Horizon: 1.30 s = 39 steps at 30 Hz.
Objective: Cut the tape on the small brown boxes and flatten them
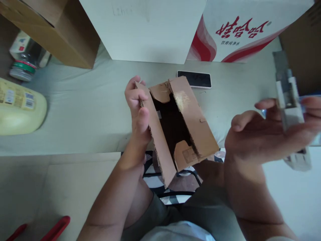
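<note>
A small brown cardboard box (185, 124) with its flaps open sits in front of me over my lap. My left hand (137, 107) grips the box's left flap, thumb on the outside and fingers curled over the edge. My right hand (265, 134) is off to the right, palm up, its fingers closed around a grey and white boxed item (289, 107) that is smeared by motion. The inside of the cardboard box looks dark and I see nothing in it.
A black phone (194, 79) lies on the pale surface behind the box. A large white carton (147, 30), a red-and-white printed carton (240, 30) and a brown carton (57, 30) stand at the back. A yellow jug (20, 107) and a bottle (25, 63) lie left. Red handles (55, 229) show bottom left.
</note>
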Tool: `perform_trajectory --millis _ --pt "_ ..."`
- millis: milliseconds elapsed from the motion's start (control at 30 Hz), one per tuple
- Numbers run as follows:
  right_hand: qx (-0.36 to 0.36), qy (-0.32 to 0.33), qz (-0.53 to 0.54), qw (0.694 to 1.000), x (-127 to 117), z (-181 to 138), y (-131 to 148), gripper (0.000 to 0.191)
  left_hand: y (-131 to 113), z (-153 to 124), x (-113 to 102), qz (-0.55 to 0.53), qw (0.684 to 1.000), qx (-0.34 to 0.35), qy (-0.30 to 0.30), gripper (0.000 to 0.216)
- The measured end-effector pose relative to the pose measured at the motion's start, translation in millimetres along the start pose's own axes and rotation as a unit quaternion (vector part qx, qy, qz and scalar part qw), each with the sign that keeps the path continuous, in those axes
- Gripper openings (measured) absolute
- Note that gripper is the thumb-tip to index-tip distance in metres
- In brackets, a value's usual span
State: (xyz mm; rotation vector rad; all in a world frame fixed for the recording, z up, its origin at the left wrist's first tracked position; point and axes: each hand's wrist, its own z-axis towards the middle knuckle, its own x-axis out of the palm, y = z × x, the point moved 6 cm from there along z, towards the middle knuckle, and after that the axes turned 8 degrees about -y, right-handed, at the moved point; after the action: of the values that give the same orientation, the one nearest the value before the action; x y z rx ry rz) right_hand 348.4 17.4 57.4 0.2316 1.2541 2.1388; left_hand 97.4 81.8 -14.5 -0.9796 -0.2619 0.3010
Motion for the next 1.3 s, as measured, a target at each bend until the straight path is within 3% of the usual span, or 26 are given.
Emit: perform_trajectory --millis 67,100,200,300,433,533,633,800,933,1067,1300 --pt "-0.007 -0.096 0.005 0.995 -7.5 5.8 -14.9 0.026 -1.2 2.1 -5.2 -0.032 0.999 0.027 -0.034 0.054" --pt "-0.002 -0.097 -0.019 0.995 -7.1 7.0 -26.5 0.023 -1.2 2.9 -6.8 -0.046 0.998 0.036 -0.037 0.049" --pt "0.025 0.026 -0.174 0.984 2.1 6.1 -72.4 0.030 2.5 4.7 -9.0 -0.049 0.998 0.026 -0.011 0.046" --pt "0.053 0.147 -0.318 0.935 2.8 0.8 -113.4 0.043 7.2 6.1 -13.7 -0.015 1.000 0.008 -0.011 0.057" --pt "0.088 0.204 -0.431 0.875 -6.0 -3.3 -134.5 0.067 19.1 6.4 -16.2 -0.006 0.998 -0.065 -0.006 0.064" --pt "0.122 0.219 -0.455 0.854 -10.6 -6.8 -139.2 0.081 26.8 3.8 -15.6 -0.043 0.992 -0.120 0.015 0.072" --pt "0.124 0.243 -0.440 0.855 -9.3 -11.5 -143.0 0.086 28.7 -0.6 -14.7 -0.094 0.980 -0.171 0.038 0.072" --pt "0.118 0.240 -0.437 0.859 -9.1 -17.4 -151.8 0.091 22.1 -6.3 -10.8 -0.090 0.950 -0.287 0.084 0.040" --pt "0.031 0.160 -0.408 0.898 -7.9 -15.2 -141.9 0.067 15.5 -5.5 -9.9 -0.080 0.930 -0.346 0.091 0.023" --pt "-0.030 0.158 -0.350 0.923 1.1 -17.7 -131.6 0.042 15.8 -4.6 -11.4 -0.079 0.916 -0.383 0.091 0.018" --pt "-0.035 0.178 -0.309 0.934 11.3 -21.2 -127.2 0.038 25.4 -4.0 -26.6 -0.018 0.891 -0.451 0.048 0.024"
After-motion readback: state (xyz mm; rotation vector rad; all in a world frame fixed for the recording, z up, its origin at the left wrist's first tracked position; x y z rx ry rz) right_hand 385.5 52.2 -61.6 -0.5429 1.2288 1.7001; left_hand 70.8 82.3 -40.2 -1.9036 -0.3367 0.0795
